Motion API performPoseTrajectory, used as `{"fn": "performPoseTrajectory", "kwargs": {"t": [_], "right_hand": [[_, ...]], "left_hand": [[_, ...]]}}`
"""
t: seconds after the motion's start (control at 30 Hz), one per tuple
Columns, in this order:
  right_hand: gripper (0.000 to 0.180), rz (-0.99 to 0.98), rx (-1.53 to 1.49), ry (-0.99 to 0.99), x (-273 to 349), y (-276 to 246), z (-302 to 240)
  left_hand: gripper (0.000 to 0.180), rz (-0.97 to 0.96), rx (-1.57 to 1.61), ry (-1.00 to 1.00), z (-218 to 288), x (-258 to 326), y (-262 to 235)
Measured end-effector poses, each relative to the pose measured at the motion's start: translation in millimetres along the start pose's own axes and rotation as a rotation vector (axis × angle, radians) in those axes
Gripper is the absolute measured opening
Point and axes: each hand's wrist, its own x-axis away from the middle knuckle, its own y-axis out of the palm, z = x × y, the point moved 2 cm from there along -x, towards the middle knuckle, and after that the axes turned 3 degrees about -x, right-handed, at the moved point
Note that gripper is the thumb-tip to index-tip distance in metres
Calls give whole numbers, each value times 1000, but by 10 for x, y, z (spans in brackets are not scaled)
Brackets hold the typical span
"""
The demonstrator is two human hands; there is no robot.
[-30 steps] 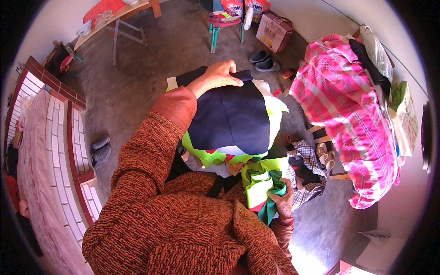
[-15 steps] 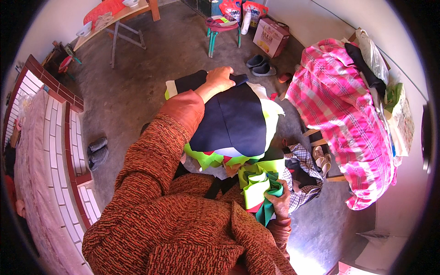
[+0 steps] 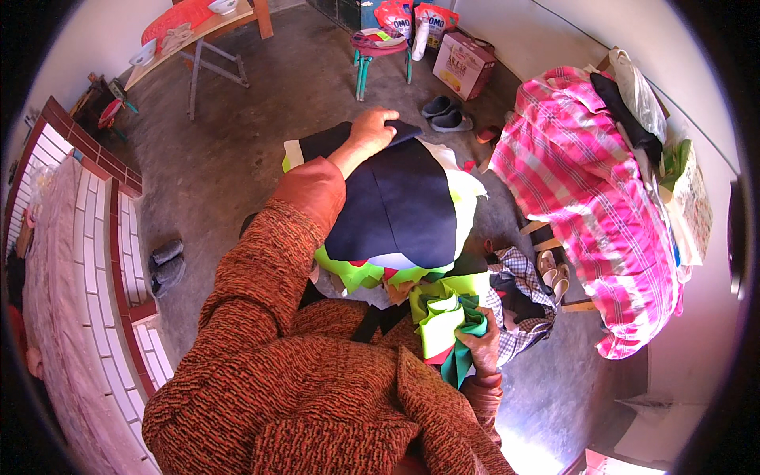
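Observation:
A navy cloth piece (image 3: 388, 206) with a seam down its middle lies over a pile of lime-green and white fabric pieces (image 3: 352, 273) in front of me. My left hand (image 3: 370, 133) reaches across to its far edge, fingers closed around a folded strip there. Low on the right, my right hand (image 3: 480, 345) grips a bunch of green cloth pieces (image 3: 455, 324), some lime and some dark green, with a bit of red showing below. What supports the pile is hidden under the cloth.
A checked cloth bag (image 3: 526, 317) sits right of the pile, beside pale shoes (image 3: 552, 273). Pink plaid fabric (image 3: 582, 198) drapes over furniture at right. Farther off are dark slippers (image 3: 447, 115), a green-legged stool (image 3: 378, 51), a carton (image 3: 463, 65) and a wooden table (image 3: 202, 32).
My left hand has shifted slightly at the cloth's far edge, and its fingers sit a little higher. The right hand keeps its hold on the green pieces.

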Motion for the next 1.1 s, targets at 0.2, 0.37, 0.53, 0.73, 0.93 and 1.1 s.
{"fn": "performPoseTrajectory", "kwargs": {"t": [0.2,0.37,0.53,0.73,0.93,1.1], "right_hand": [[53,-9,-80,13,12,20,-52],[56,-19,44,-5,-16,-43,9],[50,12,-108,83,5,35,-171],[40,4,-210,31,18,46,-161],[32,34,-362,32,28,38,-104],[32,96,-366,5,44,31,-92]], "left_hand": [[40,184,-163,-20,-93,12,-438],[55,289,-377,4,-184,180,-620],[43,348,-56,287,336,828,-572],[28,104,398,333,1301,1948,-157],[37,-399,429,312,1530,2552,339],[48,-396,282,404,1482,2674,501]]}}
